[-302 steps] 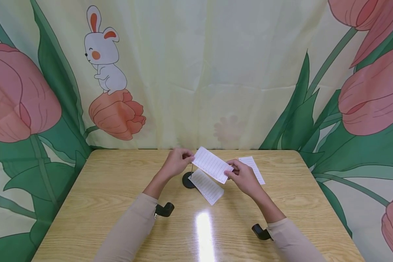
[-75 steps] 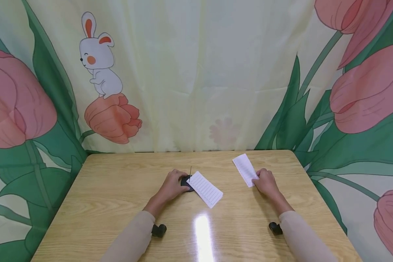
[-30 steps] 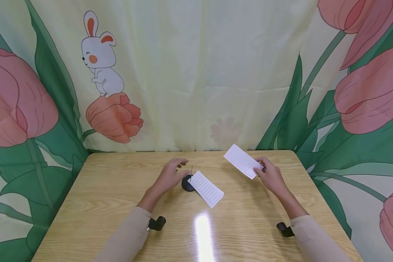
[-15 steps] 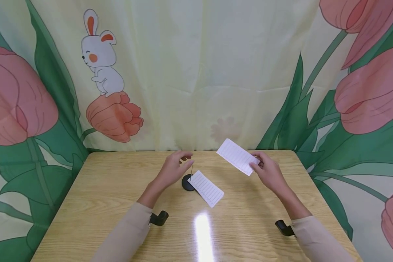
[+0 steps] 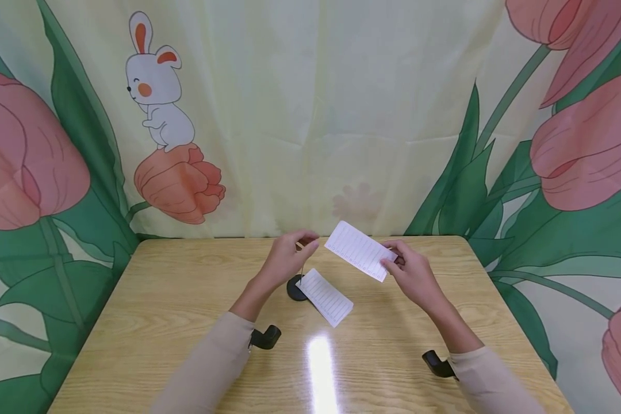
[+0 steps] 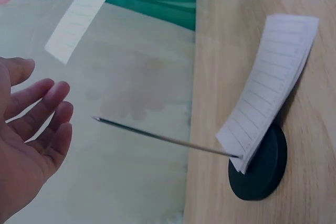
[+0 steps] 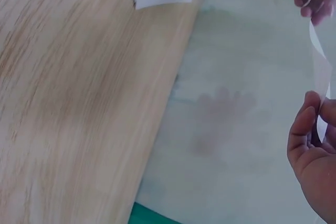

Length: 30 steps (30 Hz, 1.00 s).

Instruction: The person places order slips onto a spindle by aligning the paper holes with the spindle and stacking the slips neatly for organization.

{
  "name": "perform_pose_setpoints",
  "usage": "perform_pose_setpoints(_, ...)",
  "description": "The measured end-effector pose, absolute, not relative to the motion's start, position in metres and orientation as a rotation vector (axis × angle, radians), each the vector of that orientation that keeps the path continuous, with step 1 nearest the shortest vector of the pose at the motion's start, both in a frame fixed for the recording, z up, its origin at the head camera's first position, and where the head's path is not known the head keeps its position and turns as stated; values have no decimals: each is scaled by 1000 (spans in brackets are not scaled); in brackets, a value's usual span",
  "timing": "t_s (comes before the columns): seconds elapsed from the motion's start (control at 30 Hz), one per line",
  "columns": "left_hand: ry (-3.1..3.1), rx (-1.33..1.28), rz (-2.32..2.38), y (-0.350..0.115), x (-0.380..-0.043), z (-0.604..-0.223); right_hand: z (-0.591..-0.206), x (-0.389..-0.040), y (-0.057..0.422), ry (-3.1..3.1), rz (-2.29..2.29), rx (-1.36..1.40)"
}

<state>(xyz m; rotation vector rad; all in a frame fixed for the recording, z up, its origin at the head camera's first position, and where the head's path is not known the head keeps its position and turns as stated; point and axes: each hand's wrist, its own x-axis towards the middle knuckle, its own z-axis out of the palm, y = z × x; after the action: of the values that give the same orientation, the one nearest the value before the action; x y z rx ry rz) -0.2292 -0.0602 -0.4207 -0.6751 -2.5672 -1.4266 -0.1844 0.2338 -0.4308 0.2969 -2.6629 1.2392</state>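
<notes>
My right hand (image 5: 413, 276) pinches one end of a lined white paper slip (image 5: 359, 250), holding it above the table. The slip's free end points at my left hand (image 5: 286, 259), whose loosely bent fingers hold nothing. A gap separates those fingers from the slip (image 6: 84, 17) in the left wrist view. Beneath my left hand stands a bill spike with a thin upright metal pin (image 6: 163, 138) and a round black base (image 5: 295, 289). Several similar slips (image 5: 326, 298) are pierced at one corner by the pin and lie low against the base. Above them the pin is bare.
The wooden table (image 5: 186, 299) ends at a curtain (image 5: 269, 144) printed with tulips and a rabbit. A black wrist camera (image 5: 266, 337) sits at the left sleeve, and another wrist camera (image 5: 437, 364) at the right. Light glares on the table's front (image 5: 322, 368).
The right hand has picked the slip up from the table's back right and carried it left. The left hand has let go of the base, risen and moved right towards the slip.
</notes>
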Motion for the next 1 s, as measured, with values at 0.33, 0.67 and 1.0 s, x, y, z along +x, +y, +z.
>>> perform_pose_setpoints(0.33, -2562, -609, -1540, -53, -227, -415, -429, -180, 218, -2638, 1333, 349)
perform_pose_setpoints(0.67, -2576, -531, -1590, -58, -227, -417, -428, -178, 208, -2644, 1383, 346)
perform_pose_setpoints(1.0, -2607, -505, -1627, -67, -229, -425, -443, -179, 197, -2660, 1445, 320)
